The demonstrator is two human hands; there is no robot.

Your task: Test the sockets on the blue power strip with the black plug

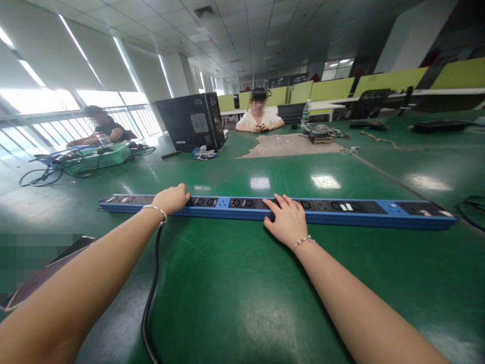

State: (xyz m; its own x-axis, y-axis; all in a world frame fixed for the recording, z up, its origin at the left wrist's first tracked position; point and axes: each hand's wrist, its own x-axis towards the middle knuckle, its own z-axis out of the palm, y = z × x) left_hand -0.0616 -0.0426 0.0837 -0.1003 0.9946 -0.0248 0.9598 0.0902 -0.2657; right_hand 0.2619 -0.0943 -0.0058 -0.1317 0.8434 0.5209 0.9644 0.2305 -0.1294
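Note:
A long blue power strip (246,215) with black socket sections lies across the green table in front of me. My left hand (172,198) is closed at its top, left of the middle. From beneath that hand a black cable (154,293) runs down toward the near edge; the cable's end is hidden in my curled fingers. Fingers spread, my right hand (288,220) rests on the strip right of its middle, covering some sockets, with the thumb by its front side.
Farther back stand a black computer case (191,121), gloves (204,153), a green basket (100,157) with cables, a bottle (306,112) and a cardboard sheet (282,145). One person (259,119) sits opposite, another (109,126) at the left. A dark cable (472,207) lies right.

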